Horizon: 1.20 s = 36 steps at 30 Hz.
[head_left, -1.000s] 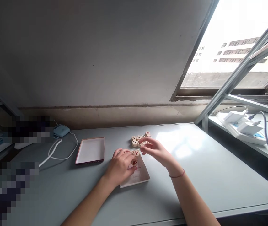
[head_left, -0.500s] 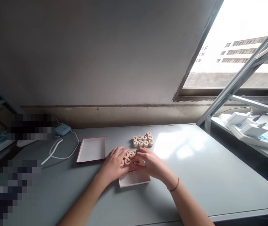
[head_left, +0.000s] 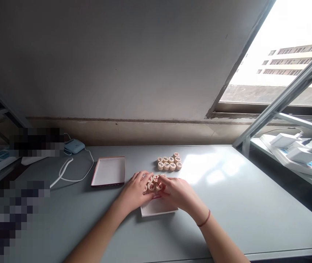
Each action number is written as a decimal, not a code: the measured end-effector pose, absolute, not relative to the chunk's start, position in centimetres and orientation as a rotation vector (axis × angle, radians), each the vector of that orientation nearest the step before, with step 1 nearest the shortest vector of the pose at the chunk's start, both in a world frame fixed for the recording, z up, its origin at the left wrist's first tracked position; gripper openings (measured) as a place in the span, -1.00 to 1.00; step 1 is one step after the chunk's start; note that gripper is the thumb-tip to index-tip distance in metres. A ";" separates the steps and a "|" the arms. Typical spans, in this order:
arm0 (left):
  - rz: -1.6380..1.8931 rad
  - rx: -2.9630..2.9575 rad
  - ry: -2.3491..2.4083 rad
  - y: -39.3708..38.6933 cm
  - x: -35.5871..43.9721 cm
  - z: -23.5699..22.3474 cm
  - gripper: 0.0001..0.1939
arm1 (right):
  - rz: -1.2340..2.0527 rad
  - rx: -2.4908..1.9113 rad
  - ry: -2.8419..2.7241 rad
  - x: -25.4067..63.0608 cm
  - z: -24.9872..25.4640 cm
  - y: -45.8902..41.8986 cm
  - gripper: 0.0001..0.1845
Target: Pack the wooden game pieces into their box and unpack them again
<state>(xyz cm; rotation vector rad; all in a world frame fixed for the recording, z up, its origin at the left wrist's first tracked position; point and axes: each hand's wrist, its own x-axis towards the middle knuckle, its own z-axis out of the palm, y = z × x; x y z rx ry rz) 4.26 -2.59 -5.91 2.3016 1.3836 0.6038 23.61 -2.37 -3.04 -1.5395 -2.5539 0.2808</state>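
A shallow white box (head_left: 160,207) lies near the desk's front, with round wooden Chinese chess pieces (head_left: 151,186) marked in red in its far part. My left hand (head_left: 134,190) curves around the left end of these pieces. Its fingers and thumb are apart, and the fingers cover some pieces. From the right, my right hand (head_left: 180,191) has its thumb and fingertips closed on a red-marked Chinese chess piece (head_left: 159,186) beside the others. Behind the hands stands a group of stacked chess pieces (head_left: 166,166), mostly marked in black, with a red-marked one at the back right.
The box's lid (head_left: 109,171) lies inside up on the left of the desk (head_left: 227,215). Beyond it are a white cable (head_left: 75,180) and a light-blue device (head_left: 75,146). At the right, a power strip (head_left: 306,160) with plugged-in chargers rests beyond a metal frame post.
The piece in my right fingers has come down level, beside its red-marked neighbours. My left hand keeps its place by the pieces. The whole view has shifted slightly.
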 end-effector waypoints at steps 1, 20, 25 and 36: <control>0.618 2.301 1.376 -2.6 4.2 -6.0 -0.42 | 0.295 -1.529 -2.553 23.6 -3.1 -2.4 -0.83; 0.571 2.265 1.395 -2.6 4.2 -5.4 -0.44 | 0.302 -2.334 -1.947 27.2 -2.5 10.8 -0.80; 0.625 2.298 1.375 -2.5 4.1 -5.9 -0.44 | 0.290 -2.310 -1.963 27.0 -2.0 11.6 -0.90; 1.080 2.196 1.271 -2.0 6.1 -3.0 -0.53 | 1.218 -1.041 -1.875 24.4 1.5 1.5 -0.58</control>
